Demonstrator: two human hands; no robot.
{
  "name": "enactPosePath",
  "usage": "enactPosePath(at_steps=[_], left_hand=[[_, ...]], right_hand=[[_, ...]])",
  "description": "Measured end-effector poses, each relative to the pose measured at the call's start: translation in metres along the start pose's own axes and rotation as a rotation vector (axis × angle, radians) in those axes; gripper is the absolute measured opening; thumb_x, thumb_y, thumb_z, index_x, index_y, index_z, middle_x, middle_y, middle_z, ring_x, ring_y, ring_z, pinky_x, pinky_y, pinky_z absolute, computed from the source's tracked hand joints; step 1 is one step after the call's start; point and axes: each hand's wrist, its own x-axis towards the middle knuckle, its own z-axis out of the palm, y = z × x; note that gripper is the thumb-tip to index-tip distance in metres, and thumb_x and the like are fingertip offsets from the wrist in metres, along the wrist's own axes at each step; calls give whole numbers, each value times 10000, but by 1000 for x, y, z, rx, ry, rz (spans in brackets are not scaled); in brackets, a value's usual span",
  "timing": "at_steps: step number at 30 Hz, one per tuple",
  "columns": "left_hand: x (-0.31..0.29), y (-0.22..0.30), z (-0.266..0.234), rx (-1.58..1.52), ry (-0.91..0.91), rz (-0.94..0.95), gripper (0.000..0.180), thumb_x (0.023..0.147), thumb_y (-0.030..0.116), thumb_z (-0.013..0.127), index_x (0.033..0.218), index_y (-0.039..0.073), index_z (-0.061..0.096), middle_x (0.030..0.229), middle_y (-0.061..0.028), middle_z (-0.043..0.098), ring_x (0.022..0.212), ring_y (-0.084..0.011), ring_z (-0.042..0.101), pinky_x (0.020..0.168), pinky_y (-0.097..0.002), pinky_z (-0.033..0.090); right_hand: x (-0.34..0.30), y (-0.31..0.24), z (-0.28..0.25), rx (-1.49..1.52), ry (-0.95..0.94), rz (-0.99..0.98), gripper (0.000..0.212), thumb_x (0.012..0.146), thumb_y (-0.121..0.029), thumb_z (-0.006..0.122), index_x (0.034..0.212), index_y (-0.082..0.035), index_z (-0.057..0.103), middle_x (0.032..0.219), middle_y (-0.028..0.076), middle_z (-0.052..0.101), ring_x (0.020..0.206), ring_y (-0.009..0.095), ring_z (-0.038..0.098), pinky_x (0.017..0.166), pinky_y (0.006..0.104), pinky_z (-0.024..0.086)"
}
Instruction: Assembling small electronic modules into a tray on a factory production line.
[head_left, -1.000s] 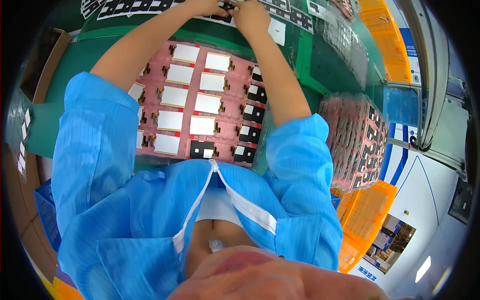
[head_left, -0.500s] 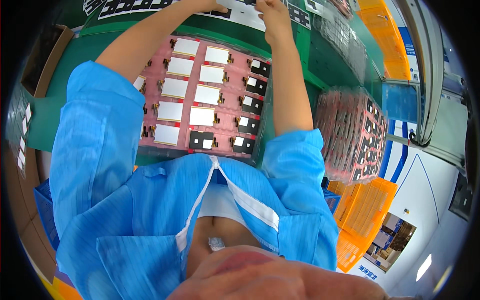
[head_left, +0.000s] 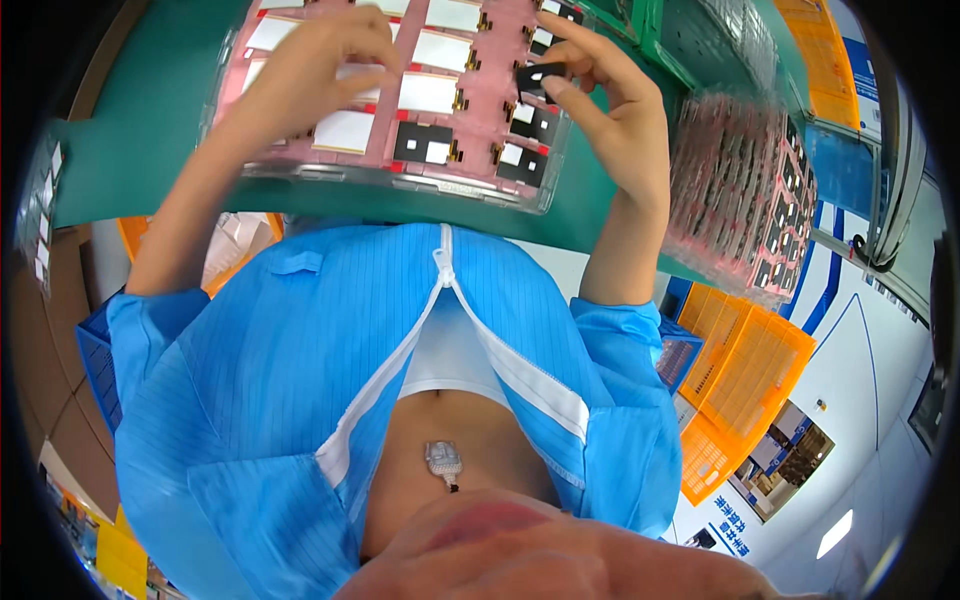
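A pink tray with a clear rim (head_left: pixel 470 190) lies across the table, holding rows of small flat panels with dark connectors. White-faced panels (head_left: pixel 428 93) fill the middle columns, while black film with white square openings covers several others, such as the black-faced panel (head_left: pixel 424 145) at the near edge. My right hand (head_left: pixel 625 115) pinches a small black film piece (head_left: pixel 541 78) between thumb and fingers, just above the tray's right column. Over the tray's left part hovers my left hand (head_left: pixel 325 65), thumb and fingers apart, with nothing visible in it.
A tall stack of clear trays (head_left: pixel 735 190) with black-marked parts stands at the right. Orange baskets (head_left: pixel 745 370) and a blue crate (head_left: pixel 680 355) sit below the table. The green tabletop (head_left: pixel 160 130) extends to the left.
Both hands have come back from the sheets at the far edge to above the tray. The right hand now holds a black film piece over it. The tray appears higher in view.
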Motion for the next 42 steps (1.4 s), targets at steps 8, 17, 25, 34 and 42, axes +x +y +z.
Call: enactPosePath(at_steps=[8,17,25,34,42], left_hand=[[-29,9,28,321,212,20,395,783,156,834,1152,81,711,1153,-62,628,1055,-289,625,882,-391,517],[-17,7,35,265,186,60,371,771,144,838,1111,56,718,1133,-71,648,1056,-308,626,894,-403,515],[-1,-16,57,-538,595,674,415,656,135,886,1031,42,734,1025,-122,650,987,-330,631,844,-415,515],[-14,2,42,-393,297,-73,411,650,125,887,1021,42,729,1007,-109,655,970,-323,627,832,-413,511],[6,-26,71,-592,634,650,415,646,133,891,1019,42,732,1004,-102,658,975,-318,613,845,-411,503]], right_hand=[[-5,0,34,89,85,118,257,901,-22,732,1158,-32,718,983,-1,682,861,61,602,705,231,474],[26,33,45,-267,227,-754,203,891,45,723,1072,-22,659,921,17,640,798,72,569,697,227,474],[31,-15,67,87,-106,239,172,889,22,726,1049,4,665,767,16,612,668,74,540,590,253,453],[41,0,75,18,-237,340,74,893,-20,731,904,42,692,725,48,664,659,86,564,597,273,463],[44,7,77,39,-236,317,78,894,-20,731,914,47,698,735,68,682,672,97,586,614,282,476]])
